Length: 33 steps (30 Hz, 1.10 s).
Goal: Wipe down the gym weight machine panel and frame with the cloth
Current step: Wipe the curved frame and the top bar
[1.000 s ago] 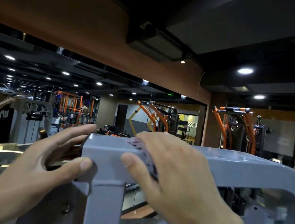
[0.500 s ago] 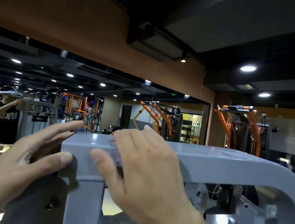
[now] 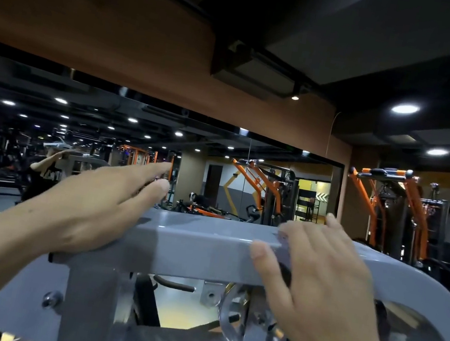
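Two hands lie on the grey top bar of the weight machine frame [image 3: 205, 247]. Fingers straight, the left hand [image 3: 98, 208] rests its palm on the bar's left end. Spread flat over the bar's right part, the right hand [image 3: 319, 278] presses a cloth [image 3: 283, 241] that shows only as a thin purplish edge under its fingers. Below the hands sit a pulley wheel [image 3: 232, 317] and bolts. Beyond them a wall mirror [image 3: 133, 143] reflects the gym, with orange machines [image 3: 390, 210] past the right hand.
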{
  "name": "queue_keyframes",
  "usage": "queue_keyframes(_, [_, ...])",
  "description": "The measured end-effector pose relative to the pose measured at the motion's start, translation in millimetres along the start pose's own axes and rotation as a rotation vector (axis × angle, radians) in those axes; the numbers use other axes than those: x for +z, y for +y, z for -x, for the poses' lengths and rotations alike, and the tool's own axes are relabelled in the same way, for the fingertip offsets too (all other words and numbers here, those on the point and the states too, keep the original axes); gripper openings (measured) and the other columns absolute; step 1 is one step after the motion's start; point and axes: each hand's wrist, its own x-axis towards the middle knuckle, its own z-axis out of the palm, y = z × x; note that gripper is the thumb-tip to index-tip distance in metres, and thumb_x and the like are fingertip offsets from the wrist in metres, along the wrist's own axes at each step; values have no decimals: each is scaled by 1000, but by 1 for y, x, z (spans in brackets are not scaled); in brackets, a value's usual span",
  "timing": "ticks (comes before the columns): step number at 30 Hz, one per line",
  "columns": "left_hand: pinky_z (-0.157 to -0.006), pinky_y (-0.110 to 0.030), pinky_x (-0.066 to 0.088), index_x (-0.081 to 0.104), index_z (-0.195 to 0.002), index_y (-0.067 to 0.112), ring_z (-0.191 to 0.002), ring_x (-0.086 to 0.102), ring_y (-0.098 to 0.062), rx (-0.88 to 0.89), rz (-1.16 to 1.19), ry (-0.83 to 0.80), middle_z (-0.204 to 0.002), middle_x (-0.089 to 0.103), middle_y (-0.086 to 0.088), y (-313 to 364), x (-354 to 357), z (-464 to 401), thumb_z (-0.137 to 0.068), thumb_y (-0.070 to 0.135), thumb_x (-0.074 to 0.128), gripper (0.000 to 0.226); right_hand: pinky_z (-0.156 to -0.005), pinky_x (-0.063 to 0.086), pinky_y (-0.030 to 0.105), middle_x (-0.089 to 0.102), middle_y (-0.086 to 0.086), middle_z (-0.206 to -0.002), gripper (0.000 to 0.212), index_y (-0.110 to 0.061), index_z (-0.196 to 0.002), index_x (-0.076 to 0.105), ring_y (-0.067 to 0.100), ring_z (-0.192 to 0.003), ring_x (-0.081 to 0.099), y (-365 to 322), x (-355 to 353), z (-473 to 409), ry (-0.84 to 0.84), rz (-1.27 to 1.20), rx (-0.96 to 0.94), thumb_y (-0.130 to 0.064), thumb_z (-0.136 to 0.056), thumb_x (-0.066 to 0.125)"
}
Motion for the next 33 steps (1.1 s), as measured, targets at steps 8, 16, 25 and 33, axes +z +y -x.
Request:
queue_keyframes(8, [-122, -34, 23, 25, -152, 59, -148, 30, -4, -151, -95, -183, -159, 28, 31, 6, -2, 0, -97, 74, 18, 57, -121, 29, 41, 65, -3, -96, 76, -20, -98, 59, 17, -96, 59, -67, 1, -26, -288, -137, -265, -78, -95, 10])
queue_keyframes(16, [-114, -20, 14, 24, -157, 48, -149, 19, 1, -147, -82, -240, -162, 20, 28, 12, -3, -2, -106, 55, 22, 52, -123, 22, 31, 70, -7, -103, 109, -23, -108, 67, 6, -95, 63, 4, -27, -27, -434, -145, -93, -89, -78, -15])
queue_keyframes(25, [-124, -26, 2, 14, -161, 39, -152, 3, 1, -153, -49, -324, -167, 3, 20, 5, -3, -8, -110, 47, 17, 52, -102, 37, 42, 69, 8, -115, 97, -14, -109, 70, 30, -119, 57, -92, -5, -82, -877, -317, -236, -79, -92, 0])
queue_keyframes(33, [-121, -24, 5, 15, -160, 43, -154, 6, -1, -164, -68, -306, -167, 7, 22, 13, -4, -4, -111, 44, 18, 50, -118, 28, 50, 62, -8, -121, 119, -44, -122, 66, 14, -115, 54, 25, -8, -102, -1165, -221, 130, -108, -53, -7])
